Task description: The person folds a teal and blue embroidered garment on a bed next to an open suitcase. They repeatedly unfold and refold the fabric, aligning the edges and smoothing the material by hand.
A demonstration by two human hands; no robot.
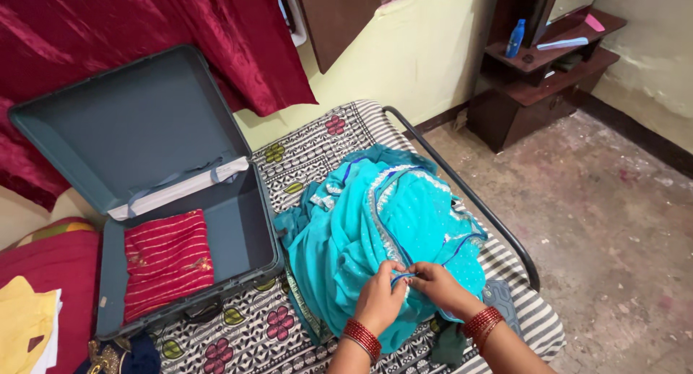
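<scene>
Both hands are working at the near edge of the turquoise sari (375, 229), which is lying heaped on the patterned bedsheet (245, 331), just right of the open grey suitcase (144, 150).

My left hand (380, 298) is pinching the blue-piped border, fingers narrow and closed on the cloth. My right hand (438, 286) is meeting it from the other side, fingertips closed on the same edge; the two hands are almost touching.

Red bangles (361, 336) are sitting on both wrists, close to the fabric.

Notes on doing this well, as I judge it:
- I am keeping the grip on the trimmed border rather than the thin body of the cloth, since the silver edging looks likely to snag.
- The heap is bunched and uneven, so the edge probably needs tension between the two pinches before any fold lies flat.
- Bangles could catch the sequined surface; wrists are better kept lifted.

In the suitcase a red striped folded garment (167, 262) is lying on the left side, with bare floor beside it. A yellow cloth (25, 312) is lying at far left.
</scene>
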